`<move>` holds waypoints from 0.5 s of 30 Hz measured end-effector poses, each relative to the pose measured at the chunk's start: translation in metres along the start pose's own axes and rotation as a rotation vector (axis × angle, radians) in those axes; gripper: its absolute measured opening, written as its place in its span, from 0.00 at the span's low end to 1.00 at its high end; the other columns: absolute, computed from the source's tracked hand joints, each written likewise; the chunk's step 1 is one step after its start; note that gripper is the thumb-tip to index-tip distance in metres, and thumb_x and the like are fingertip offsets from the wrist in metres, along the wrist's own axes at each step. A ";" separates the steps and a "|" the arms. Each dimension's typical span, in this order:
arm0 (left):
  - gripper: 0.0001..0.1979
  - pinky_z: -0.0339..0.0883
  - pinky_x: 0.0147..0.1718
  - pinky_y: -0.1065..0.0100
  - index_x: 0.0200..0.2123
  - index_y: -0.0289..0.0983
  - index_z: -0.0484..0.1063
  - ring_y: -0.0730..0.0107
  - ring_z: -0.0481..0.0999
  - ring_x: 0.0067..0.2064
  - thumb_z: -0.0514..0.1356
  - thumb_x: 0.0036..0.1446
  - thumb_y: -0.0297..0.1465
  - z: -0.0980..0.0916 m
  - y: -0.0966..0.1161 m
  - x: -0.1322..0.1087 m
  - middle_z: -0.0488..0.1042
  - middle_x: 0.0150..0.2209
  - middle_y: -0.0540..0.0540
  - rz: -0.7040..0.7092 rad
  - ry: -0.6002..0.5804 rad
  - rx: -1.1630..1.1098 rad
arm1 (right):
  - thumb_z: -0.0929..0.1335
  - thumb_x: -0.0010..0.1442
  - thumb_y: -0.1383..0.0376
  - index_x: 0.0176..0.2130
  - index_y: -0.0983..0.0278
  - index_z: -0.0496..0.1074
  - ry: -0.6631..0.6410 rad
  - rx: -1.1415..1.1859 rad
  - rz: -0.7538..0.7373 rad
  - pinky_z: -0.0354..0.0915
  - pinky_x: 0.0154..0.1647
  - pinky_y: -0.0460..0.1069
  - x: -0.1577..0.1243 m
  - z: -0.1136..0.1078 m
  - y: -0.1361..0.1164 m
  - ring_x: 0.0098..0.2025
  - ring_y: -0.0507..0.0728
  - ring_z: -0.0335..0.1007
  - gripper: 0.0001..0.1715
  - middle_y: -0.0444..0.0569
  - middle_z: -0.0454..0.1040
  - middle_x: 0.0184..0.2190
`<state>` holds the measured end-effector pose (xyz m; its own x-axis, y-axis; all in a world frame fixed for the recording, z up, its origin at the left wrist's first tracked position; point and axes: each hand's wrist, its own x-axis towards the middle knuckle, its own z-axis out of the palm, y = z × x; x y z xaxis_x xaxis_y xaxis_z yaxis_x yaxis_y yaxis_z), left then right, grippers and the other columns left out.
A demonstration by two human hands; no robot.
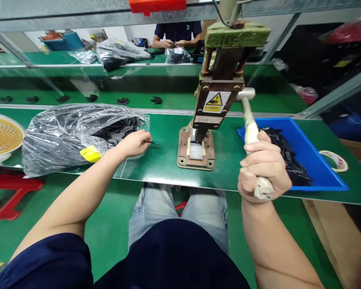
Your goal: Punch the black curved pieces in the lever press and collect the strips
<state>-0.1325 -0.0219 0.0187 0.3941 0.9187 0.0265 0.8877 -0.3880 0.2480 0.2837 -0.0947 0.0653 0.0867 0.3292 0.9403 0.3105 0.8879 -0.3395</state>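
— So, how are the hands placed?
— Right hand clenched round the lever, right of the press; left arm stretched left of the press, left hand pinching a black part; thin, flat, small.

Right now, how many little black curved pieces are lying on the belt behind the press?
6 black curved pieces lie in one row along the conveyor belt, from the far left to just left of the hand press. More may hide behind the press.
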 end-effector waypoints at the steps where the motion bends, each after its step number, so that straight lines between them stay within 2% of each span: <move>1: 0.11 0.72 0.50 0.61 0.46 0.41 0.78 0.58 0.78 0.45 0.59 0.63 0.32 0.004 0.011 0.002 0.78 0.45 0.42 0.044 -0.003 -0.017 | 0.71 0.58 0.61 0.27 0.58 0.69 -0.007 -0.001 0.005 0.69 0.67 0.73 0.000 0.000 -0.001 0.42 0.59 0.79 0.10 0.42 0.72 0.25; 5: 0.10 0.73 0.49 0.61 0.46 0.41 0.79 0.59 0.79 0.45 0.59 0.65 0.33 0.036 0.055 0.015 0.79 0.44 0.43 0.107 0.009 -0.191 | 0.71 0.60 0.61 0.28 0.58 0.68 -0.035 0.002 -0.011 0.70 0.67 0.72 0.000 -0.001 -0.002 0.43 0.59 0.79 0.10 0.42 0.72 0.26; 7: 0.09 0.73 0.42 0.61 0.43 0.41 0.77 0.61 0.79 0.39 0.61 0.66 0.37 0.057 0.072 0.019 0.80 0.38 0.45 0.009 0.045 -0.332 | 0.71 0.60 0.61 0.29 0.57 0.68 -0.046 0.002 -0.014 0.71 0.68 0.72 0.000 -0.002 -0.002 0.43 0.59 0.79 0.10 0.41 0.72 0.26; 10: 0.12 0.71 0.32 0.65 0.40 0.41 0.73 0.66 0.77 0.30 0.64 0.65 0.43 0.083 0.087 0.024 0.77 0.29 0.50 -0.234 0.112 -0.624 | 0.70 0.61 0.59 0.28 0.57 0.67 -0.045 -0.014 0.000 0.70 0.68 0.71 0.000 -0.002 -0.002 0.44 0.58 0.79 0.11 0.41 0.72 0.27; 12: 0.16 0.69 0.28 0.68 0.41 0.41 0.70 0.70 0.76 0.27 0.67 0.63 0.46 0.090 0.091 0.029 0.75 0.27 0.52 -0.331 0.153 -0.858 | 0.70 0.62 0.60 0.28 0.57 0.67 -0.040 -0.016 0.006 0.70 0.69 0.71 -0.001 -0.002 -0.003 0.44 0.58 0.79 0.12 0.41 0.72 0.27; 15: 0.23 0.67 0.24 0.72 0.40 0.40 0.68 0.74 0.74 0.23 0.71 0.59 0.49 0.084 0.095 0.040 0.75 0.25 0.53 -0.357 0.149 -1.106 | 0.70 0.61 0.62 0.29 0.57 0.68 -0.053 -0.017 0.014 0.69 0.70 0.71 -0.002 -0.002 -0.004 0.44 0.58 0.79 0.10 0.41 0.72 0.27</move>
<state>-0.0124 -0.0284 -0.0378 0.0677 0.9905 -0.1197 0.2226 0.1019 0.9696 0.2845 -0.0995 0.0648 0.0406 0.3589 0.9325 0.3252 0.8777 -0.3519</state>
